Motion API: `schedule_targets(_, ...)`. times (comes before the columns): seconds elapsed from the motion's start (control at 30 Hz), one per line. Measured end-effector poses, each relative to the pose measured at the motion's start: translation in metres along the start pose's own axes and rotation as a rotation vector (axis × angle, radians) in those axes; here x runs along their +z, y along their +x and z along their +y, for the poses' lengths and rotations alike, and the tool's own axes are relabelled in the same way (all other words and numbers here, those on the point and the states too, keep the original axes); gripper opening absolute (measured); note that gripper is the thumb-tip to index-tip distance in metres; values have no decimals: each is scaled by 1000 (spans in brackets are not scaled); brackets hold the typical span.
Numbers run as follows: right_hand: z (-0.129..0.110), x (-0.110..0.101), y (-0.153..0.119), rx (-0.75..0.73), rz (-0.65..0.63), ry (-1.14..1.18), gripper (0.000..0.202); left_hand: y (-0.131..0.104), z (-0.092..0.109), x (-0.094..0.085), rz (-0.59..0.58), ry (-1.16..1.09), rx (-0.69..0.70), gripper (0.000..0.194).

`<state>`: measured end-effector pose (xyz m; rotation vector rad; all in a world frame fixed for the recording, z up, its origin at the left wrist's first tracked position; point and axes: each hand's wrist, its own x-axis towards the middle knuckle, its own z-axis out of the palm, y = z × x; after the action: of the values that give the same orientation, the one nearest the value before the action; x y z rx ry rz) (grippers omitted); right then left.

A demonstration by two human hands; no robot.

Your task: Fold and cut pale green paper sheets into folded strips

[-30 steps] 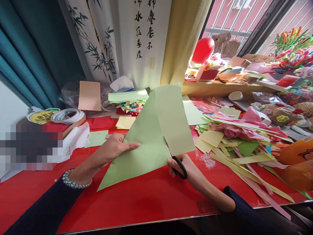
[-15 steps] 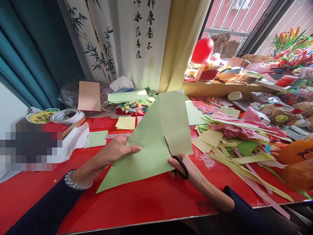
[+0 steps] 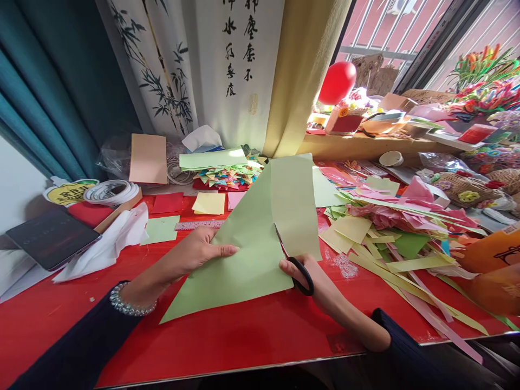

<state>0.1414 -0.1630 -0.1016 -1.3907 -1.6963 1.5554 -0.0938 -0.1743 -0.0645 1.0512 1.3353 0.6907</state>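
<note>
A large sheet of light green paper (image 3: 247, 265) is held up at a slant over the red table. My left hand (image 3: 203, 249) grips its left edge, thumb on top and the other fingers hidden beneath. In my right hand (image 3: 306, 271) is a pair of scissors (image 3: 304, 277) with black handles, fingers closed round the loops. The blades point away from me and lie in the paper, the upper blade showing on top. To the right of the blades a paler flap (image 3: 294, 206) of the sheet stands at a different angle.
Paper strips and scraps (image 3: 390, 238) heap up on the right, near an orange bag (image 3: 493, 249). Behind the sheet lie small folded pieces (image 3: 227, 176), yellow squares (image 3: 208, 203) and a ruler (image 3: 199, 225). A dark flat box (image 3: 52, 235) and tape rolls (image 3: 111, 192) are at left.
The sheet's top edge has shifted slightly right and down. The scissors stay in almost the same place, and both hands keep their hold.
</note>
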Motion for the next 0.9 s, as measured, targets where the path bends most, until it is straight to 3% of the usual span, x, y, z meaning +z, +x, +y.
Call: schedule_targets(0.9,8,0,0,-35,23,72,55,-1,-5,8,-80,-8,-42,29)
